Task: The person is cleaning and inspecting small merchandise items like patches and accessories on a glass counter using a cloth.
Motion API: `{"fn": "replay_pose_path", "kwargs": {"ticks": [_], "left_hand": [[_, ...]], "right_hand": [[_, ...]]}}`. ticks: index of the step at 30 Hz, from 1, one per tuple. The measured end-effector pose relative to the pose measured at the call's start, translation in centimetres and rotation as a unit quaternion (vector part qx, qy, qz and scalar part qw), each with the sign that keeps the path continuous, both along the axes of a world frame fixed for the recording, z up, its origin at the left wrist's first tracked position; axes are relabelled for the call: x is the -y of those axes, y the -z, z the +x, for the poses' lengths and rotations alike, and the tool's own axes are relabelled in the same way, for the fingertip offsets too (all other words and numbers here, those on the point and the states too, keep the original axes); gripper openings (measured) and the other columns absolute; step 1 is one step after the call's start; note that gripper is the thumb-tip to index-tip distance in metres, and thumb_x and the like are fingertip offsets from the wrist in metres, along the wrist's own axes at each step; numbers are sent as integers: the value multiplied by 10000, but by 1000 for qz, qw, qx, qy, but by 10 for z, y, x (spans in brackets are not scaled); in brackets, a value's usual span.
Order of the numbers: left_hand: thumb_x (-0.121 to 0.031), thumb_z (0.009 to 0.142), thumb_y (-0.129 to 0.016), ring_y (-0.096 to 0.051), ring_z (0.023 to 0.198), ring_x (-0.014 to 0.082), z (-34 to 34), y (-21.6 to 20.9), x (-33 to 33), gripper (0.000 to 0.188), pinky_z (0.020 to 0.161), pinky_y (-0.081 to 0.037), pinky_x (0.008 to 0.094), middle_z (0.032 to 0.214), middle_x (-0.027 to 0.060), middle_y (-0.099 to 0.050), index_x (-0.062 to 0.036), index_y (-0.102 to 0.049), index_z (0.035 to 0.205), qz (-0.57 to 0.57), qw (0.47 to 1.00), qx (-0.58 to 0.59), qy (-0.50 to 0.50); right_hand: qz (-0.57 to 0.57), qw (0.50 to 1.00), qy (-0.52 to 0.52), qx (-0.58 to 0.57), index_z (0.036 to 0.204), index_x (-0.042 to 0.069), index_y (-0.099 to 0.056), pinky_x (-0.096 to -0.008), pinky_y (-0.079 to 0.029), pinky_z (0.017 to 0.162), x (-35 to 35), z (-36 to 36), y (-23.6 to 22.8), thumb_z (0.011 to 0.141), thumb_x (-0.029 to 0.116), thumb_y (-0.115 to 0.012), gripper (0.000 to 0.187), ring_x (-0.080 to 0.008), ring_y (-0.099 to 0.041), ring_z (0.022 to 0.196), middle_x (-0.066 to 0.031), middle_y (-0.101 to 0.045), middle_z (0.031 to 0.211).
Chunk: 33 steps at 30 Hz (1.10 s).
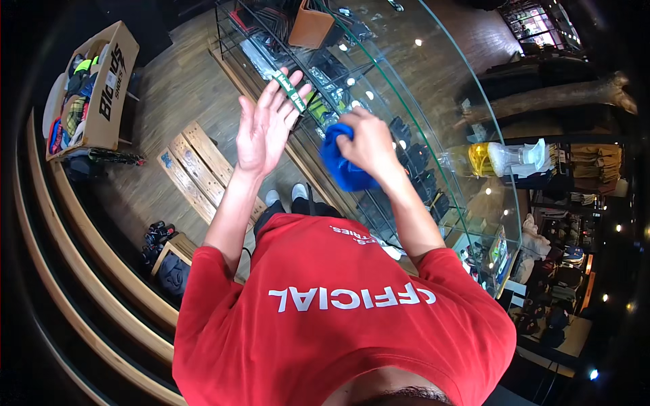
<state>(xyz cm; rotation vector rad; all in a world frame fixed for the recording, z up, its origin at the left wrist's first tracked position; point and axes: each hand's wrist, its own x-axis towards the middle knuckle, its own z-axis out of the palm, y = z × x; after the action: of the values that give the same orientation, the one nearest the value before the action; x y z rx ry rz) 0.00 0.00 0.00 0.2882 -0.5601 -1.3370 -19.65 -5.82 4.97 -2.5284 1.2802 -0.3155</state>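
My left hand (263, 132) is raised, palm in view, with its fingers stretched out and slightly apart. Across those fingers runs a narrow green band (290, 92) with white lettering; whether it loops behind them is hidden. To the right, my right hand (369, 139) is closed on a bunched blue cloth (342, 162), its fingers partly curled over the fabric. Both hands are over the near edge of a glass display case (433, 169), and the cloth appears to be at or just above its top.
Inside the case are packaged goods, and a brown item (311, 26) is at its far end. A yellow-and-clear bottle (484, 160) is to the right. On the left are a slatted wooden bench (196, 169), a cardboard box (112, 88) of clothes, and curved wooden rails (101, 271).
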Motion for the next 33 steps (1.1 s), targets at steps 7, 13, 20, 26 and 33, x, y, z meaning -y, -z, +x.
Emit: {"fn": "replay_pose_path", "kwargs": {"ticks": [7,13,20,26,33], "left_hand": [[-668,979,-337,-275,1464,379,-22,-3,4,908,1213,-220,462,1592,237,-225,8,-151,1556,-5,998,-45,47],[-638,973,-419,-249,1479,330,-31,-7,11,909,1224,-179,461,1607,195,-208,5,-147,1555,0,999,-30,35],[-337,1064,-420,-538,701,156,-16,30,22,290,663,-453,304,737,-3,-476,-93,-494,925,109,994,-24,2],[-314,1025,-469,-352,547,47,-20,32,22,265,503,-287,216,619,-69,-319,-129,-457,836,64,992,-17,104],[-382,1043,-488,-348,554,66,-21,21,27,264,510,-311,221,670,-60,-365,-158,-491,903,193,973,-122,41]], "right_hand": [[-209,928,-27,308,1205,-1,-581,-411,-480,925,16,8,-30,722,-42,-569,485,-365,-581,1061,-186,-576,1117],[-36,994,-29,102,1366,155,-556,-454,-555,751,-13,18,-1,765,35,-661,622,-381,-657,865,-140,-562,1121],[271,854,129,425,1100,4,-668,-281,-497,861,31,-36,20,872,31,-540,263,-143,-643,930,-39,-684,977],[3,936,-126,327,1258,57,-618,-390,-450,1001,16,4,-11,805,29,-629,453,-326,-571,1184,-154,-593,1186],[84,948,-141,271,1238,101,-685,-352,-510,898,10,-1,18,698,-78,-561,582,-289,-650,981,-140,-643,1035]]}}
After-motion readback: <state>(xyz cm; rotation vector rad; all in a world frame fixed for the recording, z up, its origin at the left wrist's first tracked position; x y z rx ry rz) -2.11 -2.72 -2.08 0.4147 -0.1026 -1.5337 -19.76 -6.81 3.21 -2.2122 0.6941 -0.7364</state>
